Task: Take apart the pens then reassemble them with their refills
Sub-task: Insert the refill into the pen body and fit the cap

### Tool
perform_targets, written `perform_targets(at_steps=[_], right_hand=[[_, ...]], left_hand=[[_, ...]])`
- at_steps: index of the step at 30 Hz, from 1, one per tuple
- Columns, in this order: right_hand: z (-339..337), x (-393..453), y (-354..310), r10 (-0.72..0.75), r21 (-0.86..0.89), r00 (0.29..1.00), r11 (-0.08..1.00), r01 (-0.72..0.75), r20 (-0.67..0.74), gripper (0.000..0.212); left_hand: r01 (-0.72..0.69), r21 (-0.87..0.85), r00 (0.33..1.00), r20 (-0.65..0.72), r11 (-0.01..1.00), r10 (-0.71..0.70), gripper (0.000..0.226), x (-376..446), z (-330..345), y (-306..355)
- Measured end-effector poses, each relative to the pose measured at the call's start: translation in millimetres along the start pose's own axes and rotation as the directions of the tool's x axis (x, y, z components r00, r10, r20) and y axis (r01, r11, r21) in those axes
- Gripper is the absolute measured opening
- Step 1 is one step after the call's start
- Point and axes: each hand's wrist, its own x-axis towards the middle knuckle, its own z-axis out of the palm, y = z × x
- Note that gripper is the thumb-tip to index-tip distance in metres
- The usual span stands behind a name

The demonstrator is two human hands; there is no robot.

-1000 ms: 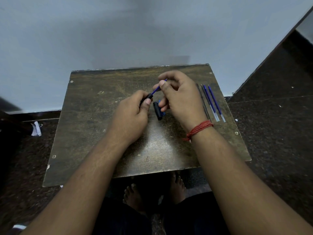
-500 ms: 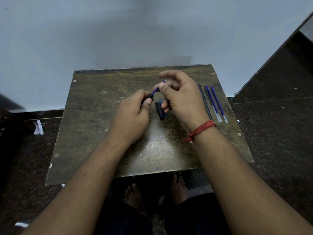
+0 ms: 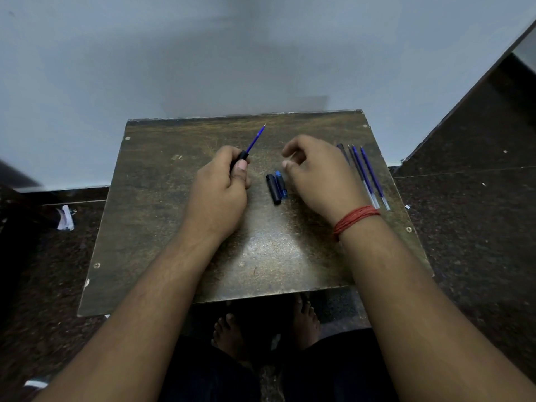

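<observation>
While my left hand point(image 3: 221, 189) grips a black pen barrel point(image 3: 239, 159), a blue refill point(image 3: 256, 139) juts from its far end, tip aimed away toward the wall, seated I judge partway for reassembly. My right hand point(image 3: 316, 175) hovers just right of two short pen pieces, one black point(image 3: 273, 189) and one blue point(image 3: 280, 184), lying touching at the table's point(image 3: 162, 221) middle; its fingers are loosely curled and hold nothing. Spare refills point(image 3: 368, 177) lie in a neat row at the right edge, probably sorted within reach. Both forearms angle in from the near side, a red thread point(image 3: 354, 218) on the right wrist.
</observation>
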Motion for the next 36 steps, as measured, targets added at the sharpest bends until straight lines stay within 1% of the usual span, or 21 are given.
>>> perform_targets(at_steps=[2, 4, 6, 10, 14, 16, 18, 19, 20, 22, 23, 24, 25, 27, 36], right_hand=[[3, -3, -2, -0.025, -0.154, 0.999, 0.988, 0.032, 0.047, 0.015], [6, -5, -5, -0.038, -0.221, 0.997, 0.974, 0.052, 0.069, 0.016], [8, -6, -8, -0.042, -0.258, 0.995, 0.964, 0.064, 0.089, 0.016], [10, -9, -14, -0.049, -0.323, 0.996, 0.944, 0.069, 0.071, 0.018], [12, -8, -16, 0.055, -0.297, 0.992, 0.955, -0.018, 0.118, 0.023], [9, -5, -14, 0.105, -0.181, 0.989, 0.98, -0.085, 0.106, 0.022], [1, -1, -12, 0.146, 0.052, 0.987, 0.987, -0.15, 0.073, 0.02], [-3, 1, -10, 0.162, 0.209, 0.986, 0.963, -0.169, 0.047, 0.018], [-6, 2, -9, 0.18, 0.376, 0.983, 0.91, -0.173, 0.015, 0.015], [-11, 3, -8, 0.223, 0.663, 0.974, 0.734, -0.149, -0.029, 0.014], [-12, 4, -7, 0.242, 0.766, 0.97, 0.63, -0.125, -0.041, 0.015], [-13, 6, -6, 0.263, 0.834, 0.964, 0.542, -0.103, -0.051, 0.015], [-14, 7, -6, 0.285, 0.872, 0.956, 0.483, -0.085, -0.065, 0.015], [-14, 9, -4, 0.313, 0.899, 0.945, 0.433, -0.059, -0.089, 0.015], [-10, 9, -4, 0.277, 0.874, 0.952, 0.485, -0.023, -0.128, 0.014]], left_hand=[[0.01, -0.002, 1.0, -0.008, 1.0, -0.01, 0.011, 1, 0, -1], [0.016, 0.011, 1.0, -0.009, 1.0, -0.016, 0.012, 0, 0, -1], [0.016, 0.021, 1.0, -0.008, 1.0, -0.015, 0.013, 0, -1, 0], [0.019, 0.034, 1.0, -0.007, 0.999, -0.019, 0.012, 0, 0, 0], [0.018, 0.027, 1.0, -0.003, 0.999, -0.018, 0.011, -1, 1, 1], [0.019, 0.033, 1.0, 0.004, 0.999, -0.019, 0.011, -1, 1, 2], [0.018, 0.036, 1.0, 0.016, 0.999, -0.019, 0.012, -1, 0, 1], [0.014, 0.041, 1.0, 0.023, 0.999, -0.015, 0.012, -1, 1, 1], [0.007, 0.048, 1.0, 0.03, 0.999, -0.009, 0.012, -1, 1, 1], [-0.009, 0.058, 0.999, 0.042, 0.998, 0.006, 0.012, -2, 2, 1], [-0.016, 0.061, 0.999, 0.05, 0.998, 0.013, 0.012, -2, 3, 2], [-0.023, 0.064, 0.998, 0.059, 0.998, 0.02, 0.013, -3, 4, 2], [-0.03, 0.066, 0.997, 0.068, 0.997, 0.025, 0.013, -3, 4, 2], [-0.036, 0.065, 0.996, 0.083, 0.997, 0.03, 0.013, -3, 4, 3], [-0.053, 0.085, 0.992, 0.115, 0.995, 0.044, 0.012, -3, 4, 4]])
